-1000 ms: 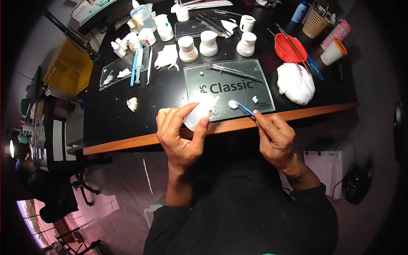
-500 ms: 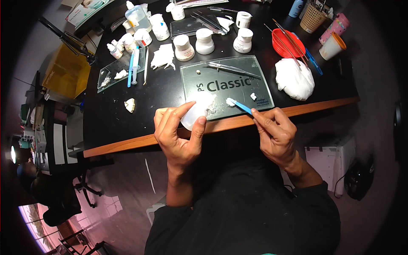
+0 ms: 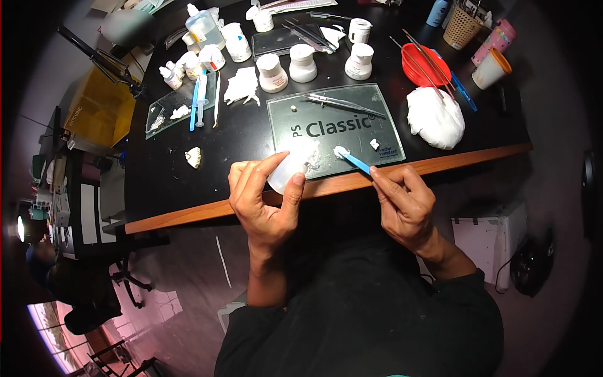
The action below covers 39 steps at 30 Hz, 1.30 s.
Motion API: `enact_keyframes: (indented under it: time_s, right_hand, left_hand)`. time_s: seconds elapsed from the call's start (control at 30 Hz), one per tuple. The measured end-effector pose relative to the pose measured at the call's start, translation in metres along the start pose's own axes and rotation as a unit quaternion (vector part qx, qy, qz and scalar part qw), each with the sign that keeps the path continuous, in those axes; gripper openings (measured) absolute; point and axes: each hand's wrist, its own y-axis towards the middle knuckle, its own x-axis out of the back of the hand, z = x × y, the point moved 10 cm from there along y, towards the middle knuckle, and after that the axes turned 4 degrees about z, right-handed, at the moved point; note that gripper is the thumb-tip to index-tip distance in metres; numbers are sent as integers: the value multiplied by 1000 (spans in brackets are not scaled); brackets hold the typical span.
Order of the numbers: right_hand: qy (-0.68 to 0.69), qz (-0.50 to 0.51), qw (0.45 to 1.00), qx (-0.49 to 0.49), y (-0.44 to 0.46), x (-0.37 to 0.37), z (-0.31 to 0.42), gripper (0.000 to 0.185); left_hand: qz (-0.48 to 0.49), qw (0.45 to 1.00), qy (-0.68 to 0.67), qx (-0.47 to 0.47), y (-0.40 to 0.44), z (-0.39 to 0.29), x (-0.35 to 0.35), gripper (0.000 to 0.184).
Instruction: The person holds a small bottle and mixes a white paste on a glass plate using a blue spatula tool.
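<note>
My left hand (image 3: 264,198) grips a translucent whitish rounded plastic piece (image 3: 280,178) between thumb and fingers, over the near left corner of a glass slab (image 3: 370,100). Whether this piece is a cup or a bottle I cannot tell. White material (image 3: 306,152) lies by its upper edge. My right hand (image 3: 407,204) pinches a blue spatula (image 3: 357,162), tilted down toward the slab. Its tip meets a small mound of white paste (image 3: 340,151). Another white lump (image 3: 375,144) sits to the right. Tweezers (image 3: 345,104) rest across the slab's far side.
White jars (image 3: 303,63) stand behind the slab. A smaller glass plate (image 3: 164,107) with a syringe (image 3: 201,100) is on the left. To the right are a red bowl (image 3: 422,66) with brushes and a white cloth bundle (image 3: 434,119). The wooden table edge (image 3: 465,163) runs in front.
My right hand has shifted slightly left with the spatula, whose tip stays at the paste. My left hand keeps its hold. A blurred pale shape now shows at the upper left.
</note>
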Motion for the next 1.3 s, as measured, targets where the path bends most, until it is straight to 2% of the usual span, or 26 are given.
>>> enact_keyframes:
  time_s: [0.13,0.37,0.47,0.6,0.83,0.93,1.13,1.3]
  right_hand:
    - [-5,-2,1000,8,-2,-3,-1,38]
    - [23,-25,999,-35,4,6,-16,27]
    - [41,-37,998,-24,3,4,-13,26]
    - [11,33,999,-16,5,-5,0,30]
    - [-2,-8,1000,-10,5,-1,-2,33]
    - [1,30,1000,-3,0,-8,-3,34]
    - [4,-15,1000,5,5,3,-5,36]
    - [83,-64,994,-18,7,12,-24,30]
  left_hand:
    - [2,1000,0,6,-1,0,0,31]
    - [27,1000,7,7,-3,2,-1,30]
    - [33,999,7,12,-3,2,-2,30]
    - [34,999,7,17,-2,0,-3,30]
    - [39,999,13,21,-1,0,-4,31]
    - [45,999,12,22,-2,1,-6,30]
    - [58,998,28,13,-1,0,-10,27]
    - [59,997,49,7,3,-2,-17,26]
